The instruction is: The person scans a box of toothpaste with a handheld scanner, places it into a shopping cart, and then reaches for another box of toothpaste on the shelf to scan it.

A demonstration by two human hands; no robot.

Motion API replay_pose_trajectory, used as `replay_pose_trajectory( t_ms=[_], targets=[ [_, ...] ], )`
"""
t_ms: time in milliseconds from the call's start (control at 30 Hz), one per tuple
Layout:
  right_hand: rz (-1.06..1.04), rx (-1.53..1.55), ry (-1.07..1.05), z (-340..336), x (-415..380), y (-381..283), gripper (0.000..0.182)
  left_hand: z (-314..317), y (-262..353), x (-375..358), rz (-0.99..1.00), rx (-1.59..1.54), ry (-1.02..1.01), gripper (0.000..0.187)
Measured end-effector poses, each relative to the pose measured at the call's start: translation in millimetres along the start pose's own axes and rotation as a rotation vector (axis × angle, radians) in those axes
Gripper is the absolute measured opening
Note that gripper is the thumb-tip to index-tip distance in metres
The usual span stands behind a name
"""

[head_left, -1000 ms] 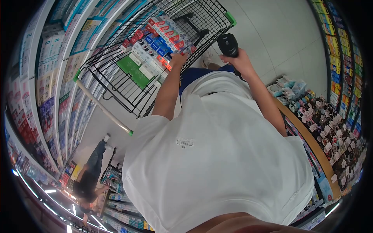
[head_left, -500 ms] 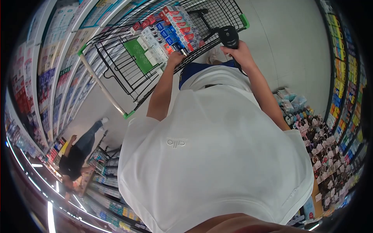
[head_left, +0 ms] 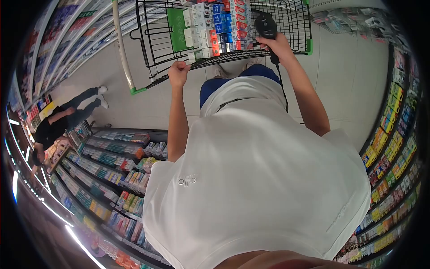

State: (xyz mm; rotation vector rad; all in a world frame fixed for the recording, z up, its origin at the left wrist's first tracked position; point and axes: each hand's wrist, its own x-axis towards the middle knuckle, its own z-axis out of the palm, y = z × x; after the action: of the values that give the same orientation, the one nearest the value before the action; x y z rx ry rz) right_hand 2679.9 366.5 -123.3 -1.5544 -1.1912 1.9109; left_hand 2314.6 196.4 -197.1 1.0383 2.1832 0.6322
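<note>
My left hand (head_left: 178,74) is closed at the near rim of the shopping cart (head_left: 154,84), its fingers curled over the edge. Close to those fingers, a small white and green box (head_left: 194,57) lies at the cart's side. My right hand (head_left: 279,46) grips a black handheld scanner (head_left: 266,27) above the cart, and a dark cord (head_left: 282,80) hangs from it. Inside the cart, stacked toothpaste boxes (head_left: 241,20) in red and white stand beside blue boxes (head_left: 219,19) and white boxes (head_left: 190,33). A green panel (head_left: 177,27) is fixed near the cart's handle end.
Tall shelves (head_left: 58,45) line the left, and lower shelves (head_left: 112,179) with packaged goods stand behind me. More stocked shelves (head_left: 385,130) curve along the right. A person in dark clothes (head_left: 58,123) stands in the aisle at far left.
The cart has turned and sits higher and further right in view. My left hand has shifted left along its rim. The scanner stays in my right hand, slightly higher.
</note>
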Motion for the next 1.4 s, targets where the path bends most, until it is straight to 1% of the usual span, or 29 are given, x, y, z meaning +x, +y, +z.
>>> replay_pose_trajectory(
  t_ms=[33, 100, 133, 167, 233, 267, 333, 400, 467, 533, 567, 633, 667, 700, 767, 800, 900, 967, 1033, 1100, 1267, 1333, 1367, 1400],
  targets=[
    [-0.001, -0.008, -0.01, 1.8, 2.4, -4.4, 0.024, 1.0, 2.8, -2.8, -0.008, -0.005, 0.009, 0.024],
    [-0.015, -0.009, -0.021, 3.7, 4.4, -9.5, 0.025, 11.4, 11.9, -6.9, -0.041, -0.236, -0.074, 0.02],
    [-0.015, -0.015, -0.02, 4.6, 2.8, -10.0, 0.025, 19.0, 15.8, -2.9, 0.02, -0.205, -0.111, 0.015],
    [-0.016, -0.008, -0.002, 4.9, -0.4, -10.4, 0.026, 27.7, 23.9, 2.2, 0.021, -0.211, -0.113, 0.015],
    [-0.015, -0.005, 0.026, 1.1, -8.2, -8.1, 0.027, 49.5, 40.1, 15.3, 0.028, -0.197, -0.212, 0.015],
    [0.005, 0.004, 0.053, -2.2, -12.8, -3.9, 0.027, 67.0, 37.7, 26.8, 0.031, -0.203, -0.219, 0.015],
    [0.033, 0.009, 0.11, -10.9, -20.7, 8.1, 0.025, 104.7, 33.9, 53.0, 0.326, 0.13, -0.168, 0.019],
    [0.024, 0.014, 0.149, -21.8, -34.4, 15.1, 0.025, 141.4, 31.4, 72.1, 0.375, 0.175, -0.205, 0.021],
    [-0.003, 0.058, 0.22, -30.8, -48.8, 22.9, 0.024, 166.1, 41.8, 86.4, 0.425, 0.22, -0.242, 0.022],
    [0.002, 0.066, 0.271, -40.3, -62.9, 26.5, 0.024, 183.0, 55.1, 99.6, -0.026, 0.33, -0.746, 0.03],
    [0.011, 0.073, 0.31, -44.7, -69.2, 27.5, 0.024, 191.1, 58.4, 100.6, -0.015, 0.331, -0.752, 0.03],
    [0.018, 0.119, 0.345, -54.3, -76.9, 33.4, 0.025, 206.7, 65.8, 100.9, -0.162, 0.38, -0.776, 0.042],
    [0.027, 0.12, 0.383, -58.5, -81.2, 36.3, 0.026, 213.7, 70.6, 101.8, -0.181, 0.466, -0.811, 0.056],
    [0.039, 0.122, 0.42, -61.9, -85.7, 39.9, 0.026, 219.5, 72.7, 99.1, -0.171, 0.469, -0.82, 0.056],
    [0.044, 0.122, 0.453, -66.8, -91.8, 41.7, 0.026, 224.1, 83.7, 91.8, -0.182, 0.652, -0.717, 0.069],
    [0.051, 0.118, 0.472, -69.3, -94.9, 43.2, 0.027, 230.9, 77.4, 97.6, -0.223, 0.676, -0.756, 0.078],
    [0.051, 0.064, 0.493, -75.5, -98.8, 47.8, 0.028, 239.2, 69.2, 100.5, -0.16, 0.7, -0.72, 0.074],
    [0.037, 0.075, 0.49, -76.1, -97.9, 46.6, 0.028, 230.4, 81.3, 91.8, -0.153, 0.683, -0.71, 0.072],
    [0.017, 0.091, 0.479, -76.4, -94.2, 45.4, 0.028, 222.4, 90.0, 82.6, -0.086, 0.716, -0.636, 0.071],
    [0.003, 0.05, 0.427, -77.4, -88.0, 43.8, 0.025, 213.4, 96.4, 74.6, -0.088, 0.699, -0.599, 0.07],
    [-0.018, 0.027, 0.359, -69.9, -73.3, 33.0, 0.025, 195.1, 93.2, 78.3, -0.066, 0.601, -0.524, 0.066],
    [-0.024, 0.019, 0.329, -67.1, -66.5, 32.6, 0.025, 172.9, 103.6, 66.9, 0.185, 0.652, -0.458, 0.063],
    [-0.02, 0.009, 0.318, -65.5, -62.3, 34.6, 0.025, 158.7, 112.3, 58.5, 0.183, 0.657, -0.451, 0.063],
    [-0.014, -0.001, 0.309, -64.1, -58.8, 35.8, 0.025, 142.4, 122.6, 47.3, 0.241, 0.616, -0.383, 0.06]
  ],
)
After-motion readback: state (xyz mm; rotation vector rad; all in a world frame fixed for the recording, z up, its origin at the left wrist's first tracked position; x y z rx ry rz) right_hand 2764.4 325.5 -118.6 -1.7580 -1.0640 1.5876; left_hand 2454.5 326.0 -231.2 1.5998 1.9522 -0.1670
